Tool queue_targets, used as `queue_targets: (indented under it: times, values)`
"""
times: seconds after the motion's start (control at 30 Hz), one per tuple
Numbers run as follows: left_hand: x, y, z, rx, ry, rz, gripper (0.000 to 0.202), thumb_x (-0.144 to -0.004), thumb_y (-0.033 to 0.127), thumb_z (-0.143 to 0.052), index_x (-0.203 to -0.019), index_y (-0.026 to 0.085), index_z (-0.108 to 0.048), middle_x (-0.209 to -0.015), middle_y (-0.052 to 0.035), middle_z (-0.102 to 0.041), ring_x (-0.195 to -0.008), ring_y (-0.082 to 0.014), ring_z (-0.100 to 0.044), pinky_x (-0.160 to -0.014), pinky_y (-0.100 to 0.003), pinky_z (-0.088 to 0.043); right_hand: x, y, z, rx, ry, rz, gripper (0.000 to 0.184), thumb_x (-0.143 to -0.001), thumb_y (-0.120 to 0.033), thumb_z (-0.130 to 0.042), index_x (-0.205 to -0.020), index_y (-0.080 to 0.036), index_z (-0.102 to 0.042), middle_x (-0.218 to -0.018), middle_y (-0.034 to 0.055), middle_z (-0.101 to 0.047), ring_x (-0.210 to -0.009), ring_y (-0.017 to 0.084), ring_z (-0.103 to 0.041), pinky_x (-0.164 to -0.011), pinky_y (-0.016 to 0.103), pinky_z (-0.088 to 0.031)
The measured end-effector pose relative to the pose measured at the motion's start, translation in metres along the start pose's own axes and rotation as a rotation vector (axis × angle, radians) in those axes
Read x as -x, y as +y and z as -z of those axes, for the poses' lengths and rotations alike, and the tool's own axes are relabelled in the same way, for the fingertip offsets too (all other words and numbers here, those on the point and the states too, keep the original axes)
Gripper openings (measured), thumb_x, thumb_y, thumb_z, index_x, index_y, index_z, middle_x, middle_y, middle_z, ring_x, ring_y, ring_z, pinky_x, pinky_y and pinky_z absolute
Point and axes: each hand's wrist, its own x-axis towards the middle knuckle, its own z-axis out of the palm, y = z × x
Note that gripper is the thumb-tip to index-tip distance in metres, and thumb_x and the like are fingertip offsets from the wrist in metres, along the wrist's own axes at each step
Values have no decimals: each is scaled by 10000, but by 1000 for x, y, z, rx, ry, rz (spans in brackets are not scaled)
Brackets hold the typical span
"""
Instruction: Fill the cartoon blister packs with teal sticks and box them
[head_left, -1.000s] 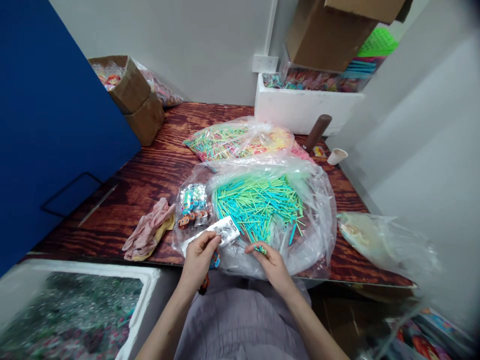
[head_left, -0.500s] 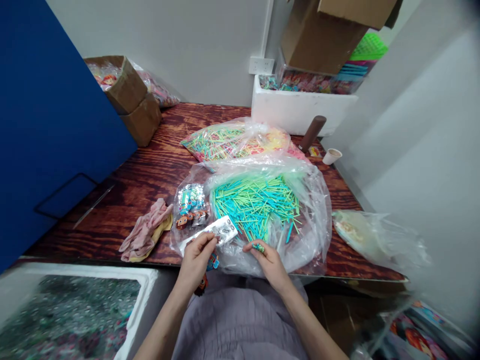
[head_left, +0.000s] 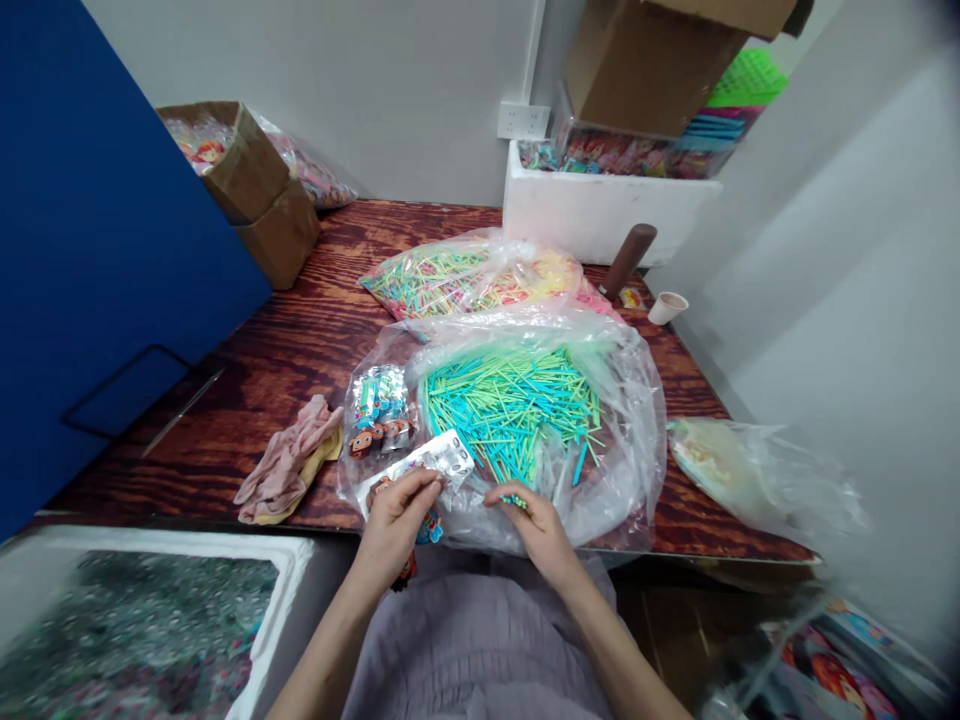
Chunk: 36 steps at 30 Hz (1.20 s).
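Observation:
At the front of the table, my left hand [head_left: 397, 520] is closed, thumb against fingertips, on cartoon-printed pouches [head_left: 430, 527] that hang below it; how many is hidden. Just behind that hand lies a white and silver strip [head_left: 442, 455] with dark marks. My right hand [head_left: 538, 530] is curled around a small bunch of short green and blue sticks [head_left: 514, 500], their ends showing between the fingers. Beyond both hands, a large heap of green and blue sticks [head_left: 517, 400] rests on an opened clear plastic bag [head_left: 626, 470]. Silver cartoon pouches [head_left: 381, 395] lie left of the heap.
A second bag of multicoloured sticks [head_left: 465, 275] lies behind. Pink cloth [head_left: 289, 455] is at left, a foam box [head_left: 600, 205], brown cylinder [head_left: 628, 262] and paper cup [head_left: 667, 308] at back right. Another foam box [head_left: 281, 560] stands below the table's left edge.
My left hand has shifted slightly to the right, and the hanging pouches have moved a little with it. My right hand still holds its sticks, with fingers slightly turned.

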Motion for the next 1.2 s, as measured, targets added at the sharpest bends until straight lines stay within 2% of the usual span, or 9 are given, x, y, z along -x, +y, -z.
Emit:
queue_targets:
  times: [0.33, 0.43, 0.57, 0.7, 0.8, 0.9, 1.0, 1.1, 1.2]
  values:
    - [-3, 11, -7, -20, -17, -25, 204, -830, 373, -608, -813, 201, -717, -791, -27, -671, -753, -175, -602, -682, -257, -472, 0, -1, 0, -33, 18, -39, 215, -929, -374, -544, -920, -242, -713, -973, 43, -719, -990, 239, -641, -921, 341, -439]
    - [-2, 16, -8, -30, -31, -40, 212, -846, 362, -590, -780, 197, -706, -735, -12, -634, -697, -154, -572, -648, -243, -449, -6, -8, 1, -145, 107, -106, 184, -895, -381, -592, -888, -237, -705, -935, 36, -732, -957, 239, -652, -931, 356, -441]
    - [0, 20, -11, -39, -70, -49, 254, -869, 372, -558, -756, 188, -692, -709, -10, -602, -684, -151, -550, -643, -239, -429, -30, -40, 1, -566, 276, -108, 161, -822, -394, -684, -877, -244, -665, -849, 26, -736, -951, 242, -668, -998, 420, -439]
    - [2, 19, -15, 0, -111, -48, 276, -890, 386, -546, -772, 179, -686, -722, -12, -582, -689, -146, -539, -626, -233, -410, -56, -79, -8, -851, 206, -91, 209, -760, -391, -747, -863, -261, -620, -863, 21, -732, -1049, 263, -658, -1000, 486, -463]
    - [5, 16, -17, 60, -120, -13, 287, -887, 406, -553, -782, 175, -688, -695, -7, -563, -659, -141, -522, -592, -229, -399, -62, -90, -20, -920, 140, -172, 245, -714, -394, -782, -830, -250, -623, -897, 40, -739, -1102, 287, -640, -985, 514, -476]
    - [8, 13, -17, 119, -95, 29, 292, -874, 425, -563, -784, 172, -676, -670, -1, -551, -628, -136, -505, -561, -226, -389, -54, -85, -29, -902, 80, -228, 235, -713, -402, -783, -781, -229, -639, -909, 59, -752, -1102, 290, -644, -1015, 507, -453]
    - [11, 10, -17, 135, -73, 39, 289, -870, 429, -569, -777, 172, -665, -668, 2, -546, -632, -135, -500, -564, -224, -387, -44, -80, -34, -799, 73, -226, 212, -737, -397, -767, -763, -215, -662, -893, 61, -763, -1105, 274, -641, -1079, 473, -380]
    - [11, 9, -17, 130, -54, 11, 276, -875, 406, -567, -760, 172, -659, -690, 3, -549, -664, -135, -508, -606, -225, -397, -37, -82, -35, -653, 39, -238, 231, -761, -407, -751, -856, -205, -691, -1025, 71, -751, -1173, 271, -598, -1112, 457, -323]
    - [10, 12, -17, 137, -21, -39, 249, -871, 379, -575, -780, 175, -687, -756, -9, -599, -731, -146, -541, -677, -234, -420, -35, -91, -35, -504, -12, -223, 331, -774, -437, -745, -1016, -222, -675, -1188, 72, -695, -1218, 263, -569, -1108, 437, -332]
